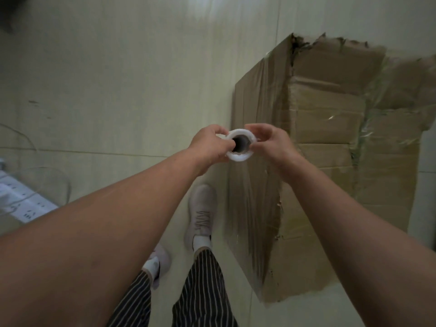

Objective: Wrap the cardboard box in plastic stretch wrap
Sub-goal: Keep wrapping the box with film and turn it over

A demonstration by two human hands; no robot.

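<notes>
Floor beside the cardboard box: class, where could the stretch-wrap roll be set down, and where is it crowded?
Bare floor spreads between the power strip and the cardboard box. Only a narrow strip separates the forward shoe from the box. Crowded: around that shoe and the power strip.

We're seeing a plain brown cardboard box, a white stretch wrap roll showing a dark core, black trousers sporting thin white stripes, pale pinkish-grey shoes, white socks, and a creamy-green floor.

No legible text — marks on white strip at left too blurred.
</notes>
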